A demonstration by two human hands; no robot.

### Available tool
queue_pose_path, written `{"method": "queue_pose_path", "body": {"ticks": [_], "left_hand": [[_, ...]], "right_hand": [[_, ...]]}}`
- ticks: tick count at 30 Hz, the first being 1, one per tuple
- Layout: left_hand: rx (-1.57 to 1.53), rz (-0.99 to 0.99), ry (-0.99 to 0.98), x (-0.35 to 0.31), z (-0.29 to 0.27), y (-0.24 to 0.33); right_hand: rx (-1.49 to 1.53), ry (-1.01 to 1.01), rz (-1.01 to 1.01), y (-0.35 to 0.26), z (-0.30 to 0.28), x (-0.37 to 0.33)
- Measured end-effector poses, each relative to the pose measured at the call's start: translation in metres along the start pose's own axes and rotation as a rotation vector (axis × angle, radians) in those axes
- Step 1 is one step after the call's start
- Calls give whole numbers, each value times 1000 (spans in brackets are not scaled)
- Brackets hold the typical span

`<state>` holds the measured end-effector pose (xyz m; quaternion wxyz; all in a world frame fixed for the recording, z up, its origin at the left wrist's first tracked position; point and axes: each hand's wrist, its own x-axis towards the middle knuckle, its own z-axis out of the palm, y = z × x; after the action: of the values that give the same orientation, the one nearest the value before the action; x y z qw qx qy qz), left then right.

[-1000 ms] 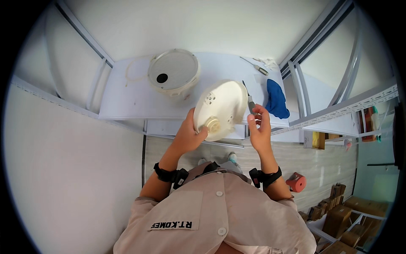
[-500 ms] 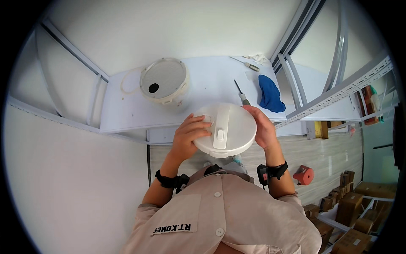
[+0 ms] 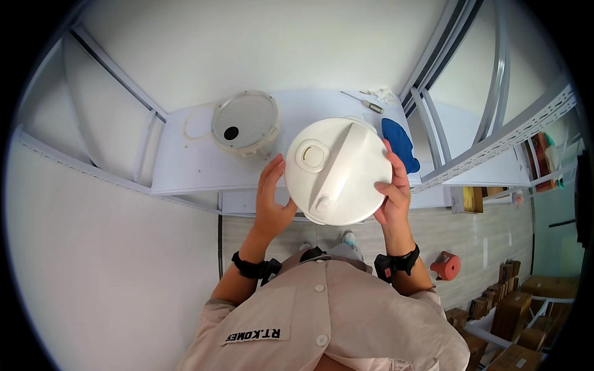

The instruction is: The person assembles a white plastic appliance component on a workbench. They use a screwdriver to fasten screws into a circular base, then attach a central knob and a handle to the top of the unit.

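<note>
I hold a round white appliance lid (image 3: 338, 169) flat between both hands, its top side with a raised handle bar and a square button facing me. My left hand (image 3: 273, 200) presses against its left rim with fingers straight. My right hand (image 3: 394, 191) cups its right rim. The lid hovers over the front edge of a white table (image 3: 185, 168). A round inner plate with a mesh face and a dark hole (image 3: 244, 121) lies on the table to the left of the lid.
A blue cloth (image 3: 400, 143) lies on the table right of the lid, with a screwdriver (image 3: 363, 102) behind it. A thin white ring (image 3: 197, 128) lies beside the mesh plate. Metal shelving (image 3: 495, 145) stands at right; a red stool (image 3: 447, 266) and cardboard boxes (image 3: 526, 312) are on the floor.
The lid was tilted on edge with its underside showing; it is now turned flat with its top up. My right hand has moved from the screwdriver area onto the lid's rim.
</note>
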<state>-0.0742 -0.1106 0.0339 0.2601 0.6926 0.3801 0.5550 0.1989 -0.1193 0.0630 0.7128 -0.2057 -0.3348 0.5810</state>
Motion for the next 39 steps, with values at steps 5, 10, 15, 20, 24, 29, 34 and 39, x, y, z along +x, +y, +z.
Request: {"method": "queue_pose_path", "body": {"ticks": [5, 10, 15, 20, 24, 29, 34, 39], "left_hand": [[-545, -223, -135, -5, -5, 6], [-756, -395, -170, -1, -15, 17], [-625, -556, -68, 3, -8, 33], [-641, -715, -26, 6, 2, 34], [-529, -779, -48, 12, 16, 29], [-454, -581, -31, 22, 55, 42], [-496, -589, 168, 21, 86, 38], [-463, -470, 363, 14, 113, 30]], "right_hand": [[-8, 38, -47, -5, 12, 0], [-14, 10, -38, 2, 9, 6], [-150, -53, -36, 1, 11, 13], [-103, -233, 36, -14, -7, 39], [-15, -311, 208, -33, -28, 64], [-55, -313, 319, -48, -46, 86], [-579, -171, 343, -52, -56, 98], [-575, -320, 312, -45, -84, 102]]}}
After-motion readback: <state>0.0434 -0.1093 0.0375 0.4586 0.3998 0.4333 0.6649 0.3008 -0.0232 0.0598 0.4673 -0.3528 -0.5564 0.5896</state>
